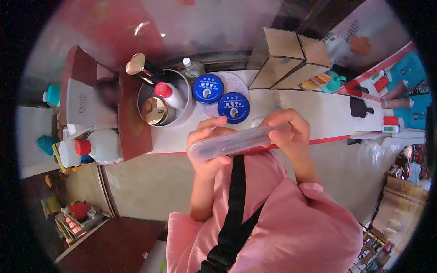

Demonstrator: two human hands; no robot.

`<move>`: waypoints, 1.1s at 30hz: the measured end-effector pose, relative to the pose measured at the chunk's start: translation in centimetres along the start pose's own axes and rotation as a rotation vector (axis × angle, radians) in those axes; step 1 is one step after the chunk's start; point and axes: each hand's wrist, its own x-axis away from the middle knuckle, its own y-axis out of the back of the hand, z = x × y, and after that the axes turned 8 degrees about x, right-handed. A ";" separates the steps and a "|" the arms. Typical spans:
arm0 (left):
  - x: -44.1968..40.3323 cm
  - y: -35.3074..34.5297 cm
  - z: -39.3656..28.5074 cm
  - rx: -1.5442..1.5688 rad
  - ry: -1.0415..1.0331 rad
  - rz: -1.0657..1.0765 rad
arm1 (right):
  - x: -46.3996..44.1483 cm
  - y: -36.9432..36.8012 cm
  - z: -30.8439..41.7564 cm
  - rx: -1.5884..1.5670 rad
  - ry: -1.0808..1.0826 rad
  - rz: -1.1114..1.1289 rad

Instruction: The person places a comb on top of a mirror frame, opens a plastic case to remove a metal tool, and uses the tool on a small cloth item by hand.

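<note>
A long, flat, translucent plastic case (236,142) is held in front of my chest, above the front edge of the counter. My left hand (203,164) grips its left end, with the thumb below and the fingers behind. My right hand (295,135) pinches the other end between thumb and fingers. What lies inside the case, if anything, I cannot make out. Just beyond it are two round blue tins with white lettering, one tin (234,108) close behind the case and the other tin (208,88) farther left, both on a round patterned plate (237,83).
To the left stands a round metal bowl (183,119) holding a white bottle with a red cap (169,94) and gold-topped containers. A clear bottle (193,70) is behind it. Tall boxes (283,57) and a black comb (360,108) are on the right, a brown cabinet (132,129) at left.
</note>
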 end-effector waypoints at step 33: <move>0.0 -0.8 0.1 0.010 0.451 -0.317 | -1.5 -1.8 -0.7 1.144 0.618 0.206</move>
